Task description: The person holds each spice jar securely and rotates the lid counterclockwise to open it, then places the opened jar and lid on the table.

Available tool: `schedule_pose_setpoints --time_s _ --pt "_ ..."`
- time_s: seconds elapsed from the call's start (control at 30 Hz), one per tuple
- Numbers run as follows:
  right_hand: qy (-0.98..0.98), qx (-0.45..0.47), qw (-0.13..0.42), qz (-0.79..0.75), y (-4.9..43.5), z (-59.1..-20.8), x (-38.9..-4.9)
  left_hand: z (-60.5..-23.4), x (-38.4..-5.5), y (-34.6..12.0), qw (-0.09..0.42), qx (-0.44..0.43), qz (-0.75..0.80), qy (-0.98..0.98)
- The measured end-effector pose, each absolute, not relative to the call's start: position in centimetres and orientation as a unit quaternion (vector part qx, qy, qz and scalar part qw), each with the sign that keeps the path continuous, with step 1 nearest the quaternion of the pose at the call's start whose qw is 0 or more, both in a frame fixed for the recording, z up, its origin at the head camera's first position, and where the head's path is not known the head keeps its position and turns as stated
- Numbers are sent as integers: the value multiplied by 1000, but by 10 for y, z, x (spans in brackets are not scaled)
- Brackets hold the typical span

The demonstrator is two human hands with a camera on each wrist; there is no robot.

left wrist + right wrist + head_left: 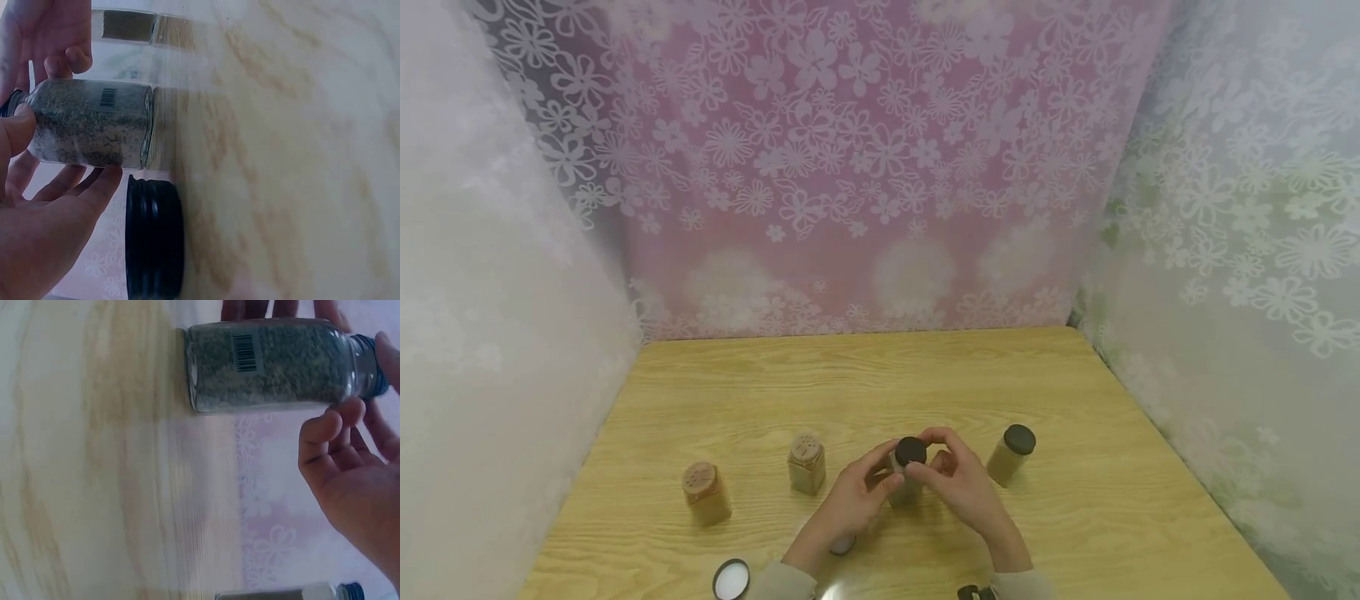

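Note:
A glass jar of dried herbs [905, 493] stands upright on the table between the two hands, its barcode facing the right wrist view. My left hand [852, 496] holds the jar from its left side, fingers and thumb about the glass. With thumb and forefinger my right hand [961, 485] pinches the black lid [911, 451] on top; its other fingers are curled beside the jar's neck. A loose black lid [155, 240] lies on the table near the left hand. Another jar with a dark lid [1011, 455] stands to the right of the right hand.
Two jars with perforated tops, one farther left [707, 493] and one nearer the middle [807, 464], stand left of the hands. An upturned lid [732, 579] with a white inside lies at the front left. Patterned cloth [850, 183] encloses the wooden table [775, 375] behind and at both sides.

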State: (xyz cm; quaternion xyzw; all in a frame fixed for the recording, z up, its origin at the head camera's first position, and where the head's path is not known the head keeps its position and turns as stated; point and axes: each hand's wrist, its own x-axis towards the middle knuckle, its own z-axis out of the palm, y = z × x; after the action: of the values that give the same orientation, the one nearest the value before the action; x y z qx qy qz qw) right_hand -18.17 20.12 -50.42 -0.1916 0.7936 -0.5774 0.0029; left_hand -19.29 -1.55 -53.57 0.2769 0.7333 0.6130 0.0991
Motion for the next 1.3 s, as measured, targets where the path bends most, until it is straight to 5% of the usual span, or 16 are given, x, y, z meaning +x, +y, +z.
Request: schedule_pose_setpoints --time_s 1.3 --pt "775 -197 8 -601 204 -506 -181 -538 -192 -16 108 248 613 742"
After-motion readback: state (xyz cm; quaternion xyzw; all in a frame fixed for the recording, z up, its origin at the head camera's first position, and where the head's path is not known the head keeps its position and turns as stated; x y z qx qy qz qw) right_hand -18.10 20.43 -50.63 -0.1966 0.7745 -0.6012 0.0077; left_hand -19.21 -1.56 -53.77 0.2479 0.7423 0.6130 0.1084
